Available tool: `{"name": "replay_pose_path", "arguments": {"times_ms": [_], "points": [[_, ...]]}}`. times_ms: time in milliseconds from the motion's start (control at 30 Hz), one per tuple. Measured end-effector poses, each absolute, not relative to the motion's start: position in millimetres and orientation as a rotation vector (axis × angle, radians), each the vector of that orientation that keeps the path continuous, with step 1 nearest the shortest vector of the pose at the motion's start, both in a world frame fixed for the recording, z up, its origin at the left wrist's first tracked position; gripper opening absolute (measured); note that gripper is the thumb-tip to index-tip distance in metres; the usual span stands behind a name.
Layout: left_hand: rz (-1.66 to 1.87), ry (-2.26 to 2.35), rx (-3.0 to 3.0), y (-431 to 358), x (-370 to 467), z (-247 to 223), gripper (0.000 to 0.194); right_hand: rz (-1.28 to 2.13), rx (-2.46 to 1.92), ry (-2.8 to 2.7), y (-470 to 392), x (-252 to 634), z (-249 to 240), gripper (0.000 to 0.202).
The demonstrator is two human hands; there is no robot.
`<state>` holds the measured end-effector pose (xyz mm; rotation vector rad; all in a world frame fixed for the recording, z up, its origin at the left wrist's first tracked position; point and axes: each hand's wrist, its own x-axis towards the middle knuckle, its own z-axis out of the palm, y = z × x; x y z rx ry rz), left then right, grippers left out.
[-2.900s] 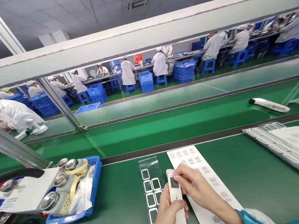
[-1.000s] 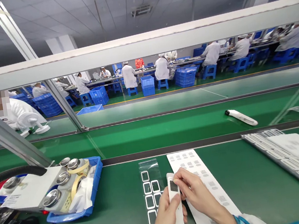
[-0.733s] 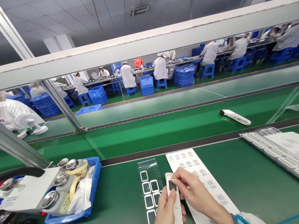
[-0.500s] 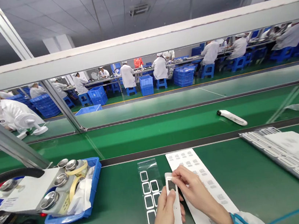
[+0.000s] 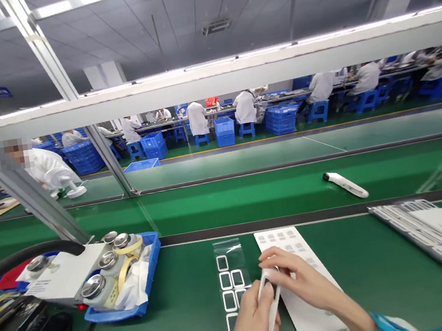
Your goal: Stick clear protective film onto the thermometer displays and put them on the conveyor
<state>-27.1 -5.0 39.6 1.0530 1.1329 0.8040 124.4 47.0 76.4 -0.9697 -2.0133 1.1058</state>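
Note:
A slim white handheld device [image 5: 273,311] with a small dark window near its upper end leans tilted in my hands. My left hand [image 5: 249,320] wraps round its body, thumb lying beside the window. Over the device's top end, my right hand [image 5: 302,277] pinches with thumb and fingers at the window's edge; anything thin between them is hidden. Just left of my hands lies a clear plastic sheet [image 5: 235,250] bearing several white rounded frames [image 5: 228,300]. Under my right forearm is a long white sheet [image 5: 308,320] printed with grey code-like blocks.
Another white device [image 5: 347,186] with a black tip lies on the green belt [image 5: 226,200] beyond. At left, a blue tray [image 5: 153,268] holds metal-topped bottles and tape rolls. Stacked sheets [image 5: 440,233] lie right. A metal post [image 5: 36,197] rises left; co-workers sit farther off.
The device has tilted, its top now leaning to the right. My right hand has shifted from the window's upper edge to lie over the top end. The view has moved slightly.

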Motion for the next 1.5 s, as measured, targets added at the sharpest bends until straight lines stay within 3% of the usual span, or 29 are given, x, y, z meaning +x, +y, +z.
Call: {"name": "replay_pose_path", "arguments": {"times_ms": [133,200,300,467,667,867,1100,1500], "points": [[0.744,1.104,1.153,5.9,-51.1,53.2,0.055,1.048,-0.894,-2.368,48.0,132.1,102.2,0.034],[0.956,1.217,1.269,19.0,-71.9,53.5,0.054,0.921,-0.898,-2.434,63.3,134.1,102.8,0.023],[1.348,1.511,1.233,45.0,-108.9,38.8,0.054,0.747,-1.208,-2.25,114.3,135.9,87.4,0.025],[1.203,1.543,1.129,77.6,-138.9,6.1,0.068,0.548,-1.703,-1.768,226.0,130.8,56.2,0.017],[1.139,1.467,1.1,86.7,-128.9,6.2,0.06,0.527,-1.784,-1.584,279.9,112.5,39.8,0.019],[1.154,1.399,0.925,84.2,-122.4,9.6,0.057,0.494,-1.501,-1.803,237.2,97.9,40.3,0.009],[1.226,1.415,0.815,82.3,-115.6,7.6,0.054,0.548,-1.037,-2.286,120.1,51.1,50.7,0.018],[1.323,1.515,0.926,84.8,-117.1,-4.7,0.045,0.294,-1.126,-2.416,95.5,28.9,47.4,0.02]]}}
